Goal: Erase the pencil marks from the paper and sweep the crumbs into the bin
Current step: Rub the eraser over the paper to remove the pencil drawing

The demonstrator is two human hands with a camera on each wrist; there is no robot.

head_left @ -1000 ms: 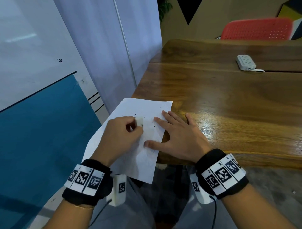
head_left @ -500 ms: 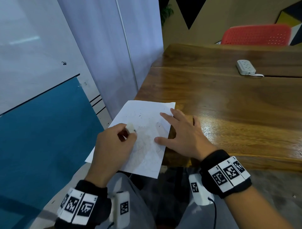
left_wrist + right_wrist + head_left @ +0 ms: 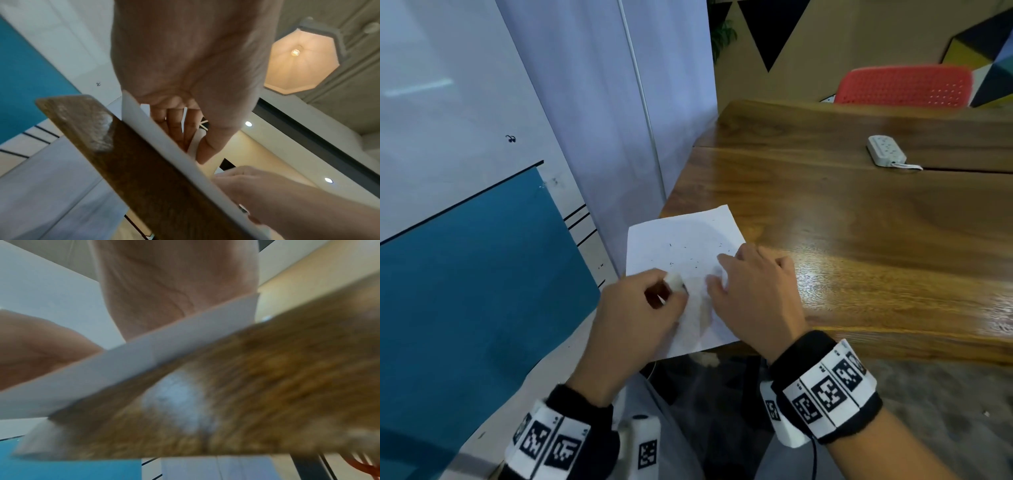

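Observation:
A white sheet of paper [image 3: 681,240] lies at the near left corner of the wooden table [image 3: 859,240], with its near edge hanging over the rim. Small dark crumbs [image 3: 693,258] are scattered across the sheet's middle. My left hand [image 3: 671,291] pinches a white eraser [image 3: 674,281] and holds it against the paper. My right hand [image 3: 717,272] rests on the sheet's right side, its bent fingers pressing the paper down. The left wrist view shows the eraser [image 3: 198,138] between the fingers, above the paper's edge [image 3: 164,141]. No bin is in view.
A white power strip [image 3: 885,155] lies far back on the table. Behind the table stands a red chair [image 3: 904,85]. A white wall and a blue panel [image 3: 465,291] run close along the left. Grey floor [image 3: 928,394] shows below the table's front edge.
My left hand has rubbed the eraser back and forth over the paper. The right hand's spread fingers have drawn together and bent. The sheet has turned a little.

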